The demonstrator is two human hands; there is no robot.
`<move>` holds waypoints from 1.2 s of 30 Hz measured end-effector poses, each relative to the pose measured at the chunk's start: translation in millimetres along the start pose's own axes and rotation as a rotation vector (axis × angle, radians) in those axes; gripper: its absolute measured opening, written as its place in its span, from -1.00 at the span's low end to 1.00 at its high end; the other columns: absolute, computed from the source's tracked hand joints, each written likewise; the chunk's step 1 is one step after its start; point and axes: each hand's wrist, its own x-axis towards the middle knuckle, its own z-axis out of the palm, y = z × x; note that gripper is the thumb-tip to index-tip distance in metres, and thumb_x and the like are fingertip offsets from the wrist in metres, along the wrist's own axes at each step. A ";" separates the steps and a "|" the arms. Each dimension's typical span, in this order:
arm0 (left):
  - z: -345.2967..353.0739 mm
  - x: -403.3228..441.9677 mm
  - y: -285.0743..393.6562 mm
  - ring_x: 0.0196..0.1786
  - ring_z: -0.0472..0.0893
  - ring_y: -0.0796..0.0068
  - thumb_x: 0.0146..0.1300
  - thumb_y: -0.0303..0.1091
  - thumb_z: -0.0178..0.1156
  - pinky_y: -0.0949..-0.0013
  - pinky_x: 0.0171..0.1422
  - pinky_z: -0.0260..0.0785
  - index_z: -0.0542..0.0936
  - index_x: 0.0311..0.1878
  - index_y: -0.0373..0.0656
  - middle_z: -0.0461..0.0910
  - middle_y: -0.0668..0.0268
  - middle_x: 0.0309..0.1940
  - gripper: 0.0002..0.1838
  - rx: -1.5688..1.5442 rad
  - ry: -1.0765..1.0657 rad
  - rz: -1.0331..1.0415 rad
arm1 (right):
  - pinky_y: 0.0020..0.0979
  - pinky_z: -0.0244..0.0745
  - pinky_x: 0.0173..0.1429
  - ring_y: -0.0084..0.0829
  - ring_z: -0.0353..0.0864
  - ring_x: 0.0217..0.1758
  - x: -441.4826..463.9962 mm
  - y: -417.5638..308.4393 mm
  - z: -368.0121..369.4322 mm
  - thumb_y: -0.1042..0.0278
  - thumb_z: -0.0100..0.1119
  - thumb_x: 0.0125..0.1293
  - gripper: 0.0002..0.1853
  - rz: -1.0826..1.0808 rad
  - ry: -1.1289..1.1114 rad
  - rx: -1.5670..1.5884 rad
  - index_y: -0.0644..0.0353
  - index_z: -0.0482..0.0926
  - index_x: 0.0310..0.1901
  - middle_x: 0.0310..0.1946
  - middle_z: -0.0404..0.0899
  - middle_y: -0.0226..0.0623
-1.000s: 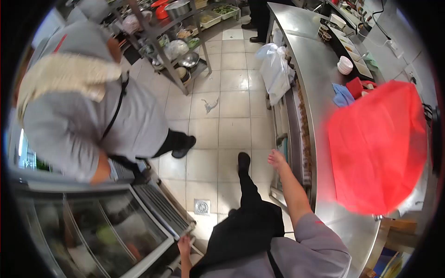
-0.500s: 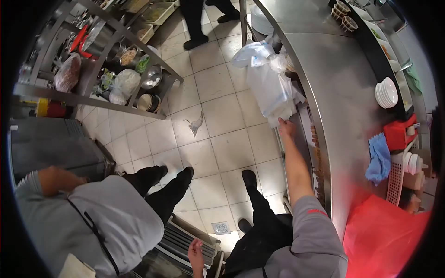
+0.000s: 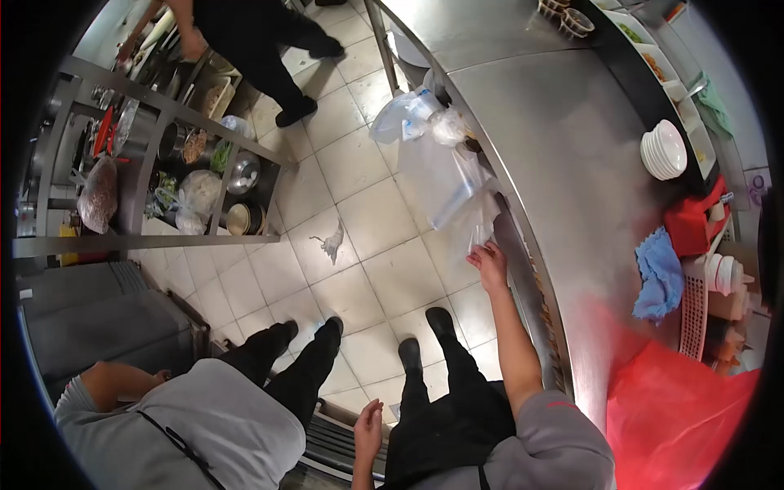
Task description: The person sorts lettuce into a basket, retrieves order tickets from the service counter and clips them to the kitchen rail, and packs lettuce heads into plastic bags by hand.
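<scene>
My right hand (image 3: 487, 263) is closed, with thumb and fingertips pinching the lower edge of a clear plastic bag (image 3: 483, 231). That bag hangs among a bundle of clear plastic bags (image 3: 445, 180) at the side of the steel counter (image 3: 531, 122). The bundle's upper part is bunched up white plastic. Low in the view, in front of the black apron, my left hand (image 3: 370, 420) is loosely curled. Nothing shows in it, and it touches nothing I can see.
A co-worker (image 3: 220, 416) in grey stands close on my left; another person's legs (image 3: 245, 49) are farther ahead. A steel shelf (image 3: 147, 241) holds bagged food and bowls. White plates (image 3: 663, 151), a blue cloth (image 3: 658, 273) and a red plastic bag (image 3: 678, 408) lie on the right.
My right hand has drawn back toward me with the bag's edge, which is stretched out. My rear foot has come forward. The far person has moved nearer the shelf, and the view has shifted.
</scene>
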 end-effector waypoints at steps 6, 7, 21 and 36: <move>-2.5 36.2 13.1 -0.02 0.47 0.41 0.28 -0.40 -0.08 0.42 0.12 0.24 0.37 0.04 -0.36 0.50 0.13 -0.12 -0.69 0.030 -0.106 0.141 | -0.61 0.32 -0.31 -0.67 0.36 -0.45 -42.0 -44.5 10.6 0.40 0.03 0.21 -0.88 -0.398 -0.034 -0.370 0.26 0.49 -0.37 -0.52 0.44 -0.49; -3.8 43.0 13.6 -0.02 0.47 0.41 0.28 -0.40 -0.08 0.42 0.11 0.25 0.37 0.04 -0.36 0.50 0.13 -0.12 -0.69 0.034 -0.130 0.163 | -0.61 0.31 -0.31 -0.67 0.35 -0.45 -63.8 -53.3 12.0 0.39 0.04 0.21 -0.87 -0.456 -0.041 -0.469 0.27 0.50 -0.38 -0.53 0.44 -0.50; 81.7 99.5 149.4 -0.22 0.55 0.31 0.24 -0.32 -0.04 0.41 -0.12 0.35 0.41 0.04 -0.14 0.53 0.18 -0.15 -0.69 0.232 -0.580 0.681 | -0.68 0.27 -0.16 -0.67 0.39 -0.26 -94.3 -47.4 -24.2 0.29 0.05 0.25 -0.81 -0.400 0.295 0.139 0.22 0.48 -0.22 -0.38 0.47 -0.45; 57.8 87.1 117.5 0.03 0.45 0.40 0.30 -0.33 -0.09 0.39 0.07 0.28 0.38 0.07 -0.24 0.47 0.20 -0.02 -0.68 0.237 -0.651 0.565 | -0.54 0.30 -0.41 -0.65 0.38 -0.52 -156.2 -77.9 11.6 0.17 0.27 0.05 -0.69 -0.364 0.046 -0.307 0.31 0.55 -0.43 -0.54 0.50 -0.45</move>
